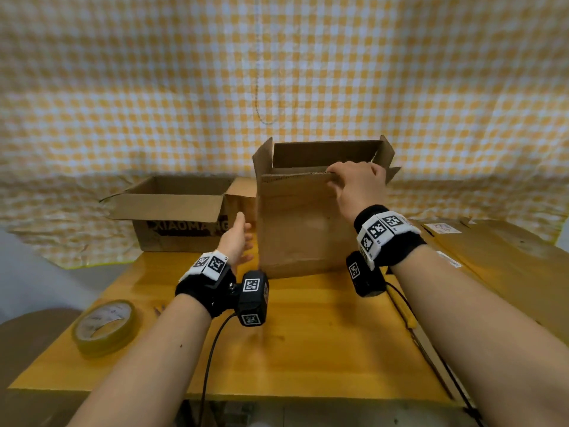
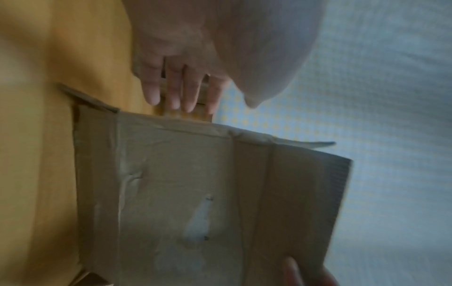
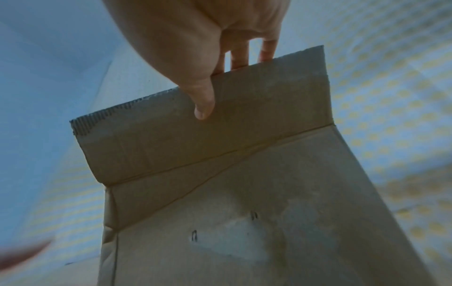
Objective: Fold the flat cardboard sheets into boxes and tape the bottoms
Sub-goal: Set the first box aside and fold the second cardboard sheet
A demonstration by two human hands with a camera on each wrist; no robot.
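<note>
Your right hand [image 1: 357, 186] pinches the top flap of the upright box [image 1: 308, 229] standing mid-table [image 1: 308, 349]; your left hand [image 1: 235, 238] hovers with fingers straight beside its left wall. Expect light, stiff but creased cardboard, so grip near the folds. Its bottom flaps stay hidden.

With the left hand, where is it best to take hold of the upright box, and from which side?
Probably the left wall of the upright box, approached from the left: the open left hand is already beside it, while the right hand grips the near top flap.
</note>
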